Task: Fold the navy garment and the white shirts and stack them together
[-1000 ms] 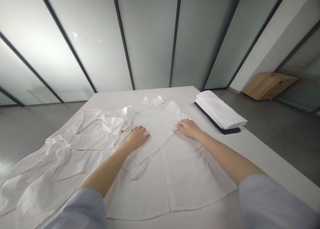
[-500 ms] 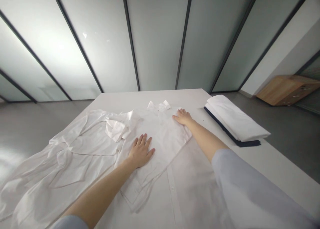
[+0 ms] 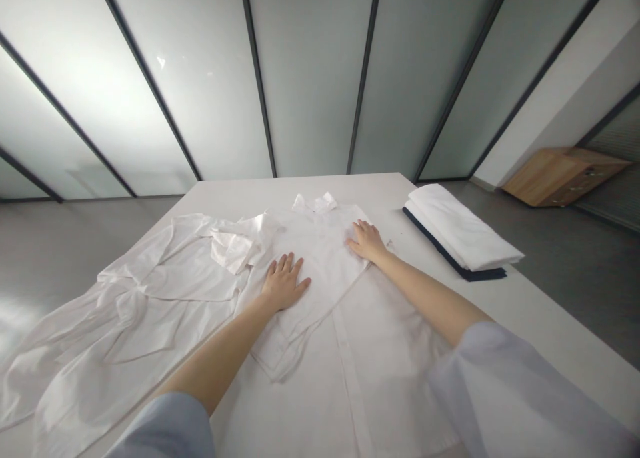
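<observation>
A white shirt [image 3: 320, 338] lies spread on the table, its collar [image 3: 315, 203] toward the far edge and its button strip running toward me. One sleeve [image 3: 305, 325] is folded diagonally across its front. My left hand [image 3: 284, 283] rests flat on the shirt, fingers spread, beside that sleeve. My right hand [image 3: 367, 241] lies with fingers outstretched on the shirt near its right shoulder, palm down. Neither hand grips the cloth. To the left, a second white garment [image 3: 165, 311] lies rumpled, its satiny collar part [image 3: 233, 248] close to the shirt's edge.
On the right of the white table [image 3: 380, 188] sits a folded white cloth stack [image 3: 460, 228] on a dark folded piece [image 3: 480, 275]. Frosted glass panels [image 3: 310, 78] stand behind. A wooden cabinet [image 3: 560, 175] is on the floor at the far right.
My right hand has shifted a little down from the shirt's shoulder edge, with the right elbow farther out. My left hand stays flat in nearly the same place. The view has shifted slightly.
</observation>
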{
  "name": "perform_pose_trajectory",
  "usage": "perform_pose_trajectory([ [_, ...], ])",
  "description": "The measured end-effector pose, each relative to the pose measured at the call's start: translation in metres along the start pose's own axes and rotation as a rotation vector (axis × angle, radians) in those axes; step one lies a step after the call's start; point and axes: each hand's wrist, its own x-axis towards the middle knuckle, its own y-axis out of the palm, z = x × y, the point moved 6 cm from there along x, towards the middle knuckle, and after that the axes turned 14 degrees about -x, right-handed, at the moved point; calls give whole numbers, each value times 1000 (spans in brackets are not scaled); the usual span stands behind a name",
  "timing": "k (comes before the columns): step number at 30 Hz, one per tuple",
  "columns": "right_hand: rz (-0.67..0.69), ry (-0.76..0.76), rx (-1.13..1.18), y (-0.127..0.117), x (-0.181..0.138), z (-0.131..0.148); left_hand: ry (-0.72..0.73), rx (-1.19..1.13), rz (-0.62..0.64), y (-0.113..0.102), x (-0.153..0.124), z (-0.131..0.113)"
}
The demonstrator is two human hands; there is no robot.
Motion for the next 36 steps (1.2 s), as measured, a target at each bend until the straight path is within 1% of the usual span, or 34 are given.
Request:
perform_pose_trajectory([
  [3,13,-102,-17,-7,-37,24,-12,-16,-5,-2,17,0],
  [5,69,-121,-10,-8,-55,34,-15,-22,-12,-3,25,0],
  [7,128,-126,-2,-9,-68,40,-10,-21,-22,-6,30,-1],
  [9,159,-126,3,-9,-75,43,-1,-17,-26,-8,30,0],
  [12,167,-122,2,-10,-79,44,4,-14,3,-9,27,0],
  [14,182,-119,4,-10,-80,44,-20,-17,39,-9,25,0],
  [17,195,-122,11,-10,-80,45,-122,-13,79,-6,20,-2],
  [20,186,-128,14,-12,-80,46,-198,-7,69,-1,12,-8],
  [22,184,-126,18,-12,-81,46,-176,-13,31,2,5,-12],
  [24,181,-121,23,-11,-80,46,-124,-20,3,4,-3,-15],
  [29,183,-128,37,-12,-79,45,-31,-10,45,5,-21,-11],
  [36,183,-137,58,-17,-81,46,-15,-15,52,-3,-27,-9],
])
